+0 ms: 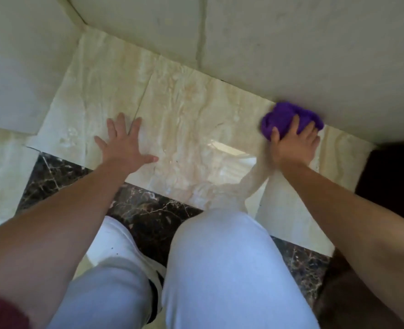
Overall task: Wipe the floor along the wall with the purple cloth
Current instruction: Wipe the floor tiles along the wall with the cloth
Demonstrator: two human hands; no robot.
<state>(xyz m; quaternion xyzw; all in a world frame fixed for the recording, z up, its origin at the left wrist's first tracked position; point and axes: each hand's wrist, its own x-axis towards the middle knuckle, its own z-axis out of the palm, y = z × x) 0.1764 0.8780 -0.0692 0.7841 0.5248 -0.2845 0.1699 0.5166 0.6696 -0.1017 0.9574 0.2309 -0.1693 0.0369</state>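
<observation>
A bunched purple cloth lies on the glossy beige marble floor, pressed right against the foot of the pale tiled wall. My right hand lies on top of the cloth, fingers curled over it, holding it down on the floor. My left hand rests flat on the floor to the left, fingers spread, holding nothing, about an arm's width from the cloth.
A second wall meets the first at a corner at upper left. A dark brown marble strip crosses the floor under my knees in light trousers. A dark opening lies at the right edge.
</observation>
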